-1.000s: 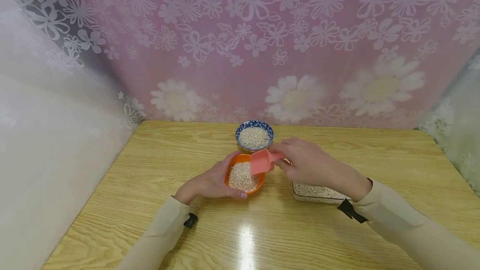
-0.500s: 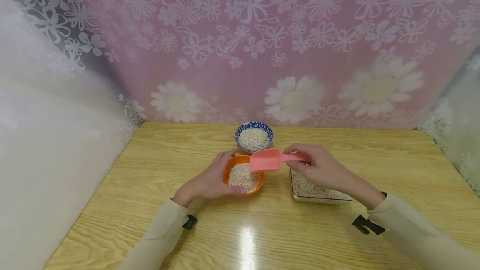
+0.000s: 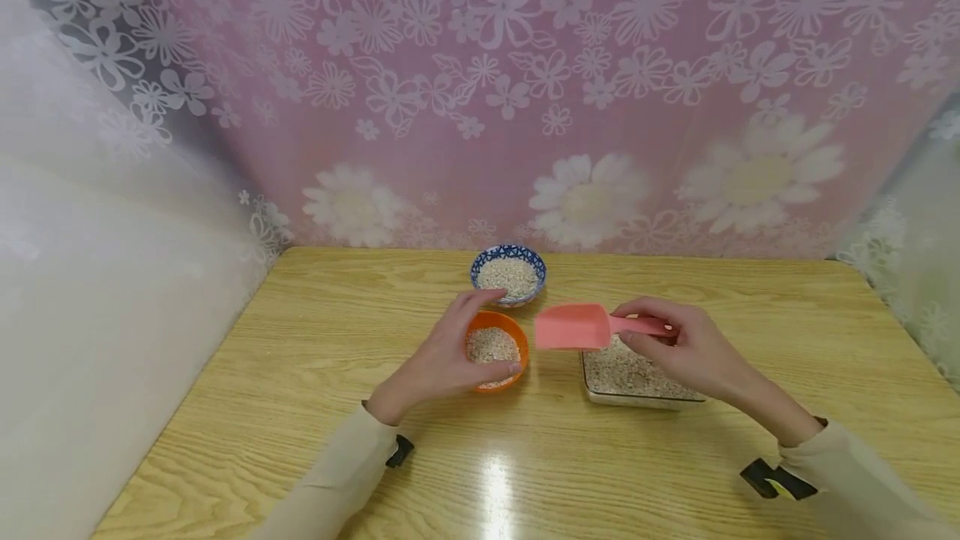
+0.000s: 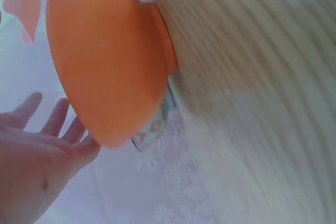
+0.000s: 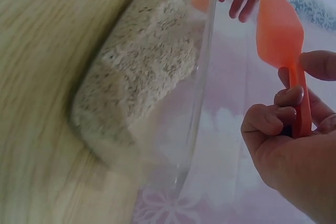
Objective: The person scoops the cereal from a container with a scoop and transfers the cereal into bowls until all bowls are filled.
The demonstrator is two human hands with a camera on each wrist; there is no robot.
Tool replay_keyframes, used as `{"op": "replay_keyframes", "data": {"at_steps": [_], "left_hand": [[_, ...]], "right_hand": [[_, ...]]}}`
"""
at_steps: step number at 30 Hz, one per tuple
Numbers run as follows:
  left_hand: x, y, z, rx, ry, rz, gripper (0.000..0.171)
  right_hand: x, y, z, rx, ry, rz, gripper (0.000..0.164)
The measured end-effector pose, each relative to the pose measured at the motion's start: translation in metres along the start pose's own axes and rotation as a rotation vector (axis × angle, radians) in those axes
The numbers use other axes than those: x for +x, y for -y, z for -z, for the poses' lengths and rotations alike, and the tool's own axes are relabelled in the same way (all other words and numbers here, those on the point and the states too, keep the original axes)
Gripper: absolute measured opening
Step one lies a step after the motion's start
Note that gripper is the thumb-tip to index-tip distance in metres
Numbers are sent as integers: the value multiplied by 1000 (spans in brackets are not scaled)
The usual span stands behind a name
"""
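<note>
In the head view, an orange bowl point(image 3: 491, 322) with pale oat-like flakes point(image 3: 492, 346) stands on the table. My left hand point(image 3: 438, 365) reaches over its left side, thumb and fingers spread. The left wrist view shows those fingers loosely bent beside the bowl wall point(image 4: 105, 61), not curled round it. My right hand point(image 3: 701, 348) grips the handle of a pink scoop point(image 3: 573, 327), held level between the bowl and a clear rectangular container point(image 3: 637, 400). Flakes fill much of that container, as the right wrist view shows.
Behind the orange bowl stands a blue-and-white patterned bowl point(image 3: 486, 258), also holding flakes. A floral pink curtain point(image 3: 450, 148) hangs along the back edge of the wooden table point(image 3: 337, 315).
My right hand has drawn the scoop from over the orange bowl rightward and levelled it. My left hand has loosened from the bowl's side and shifted right, its fingers now over the rim.
</note>
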State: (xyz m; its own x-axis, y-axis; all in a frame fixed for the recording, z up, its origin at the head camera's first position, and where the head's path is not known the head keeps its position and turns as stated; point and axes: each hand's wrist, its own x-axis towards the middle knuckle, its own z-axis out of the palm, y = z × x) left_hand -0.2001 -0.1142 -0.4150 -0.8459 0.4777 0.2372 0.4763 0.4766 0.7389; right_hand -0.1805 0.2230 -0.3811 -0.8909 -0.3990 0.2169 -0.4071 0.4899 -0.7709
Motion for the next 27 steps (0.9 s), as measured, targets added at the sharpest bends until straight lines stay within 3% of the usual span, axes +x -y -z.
{"op": "replay_keyframes", "data": {"at_steps": [5,11,18,22,27], "left_hand": [[5,-12,-13,-3,-8,-12,79],[7,-25,-27,35,33,20,78],[14,-37,-36,82,64,40,84],[20,-44,-45,60,102,78,89],[28,-53,-60,34,136,90,96]], "right_hand": [[-12,-11,7,-27,-37,-5,19],[-27,-27,17,-68,-83,-5,22],[-42,-43,35,-111,-136,-35,25],[-47,-46,43,-171,-153,-57,22],[-50,-50,49,-260,-170,-18,21]]}}
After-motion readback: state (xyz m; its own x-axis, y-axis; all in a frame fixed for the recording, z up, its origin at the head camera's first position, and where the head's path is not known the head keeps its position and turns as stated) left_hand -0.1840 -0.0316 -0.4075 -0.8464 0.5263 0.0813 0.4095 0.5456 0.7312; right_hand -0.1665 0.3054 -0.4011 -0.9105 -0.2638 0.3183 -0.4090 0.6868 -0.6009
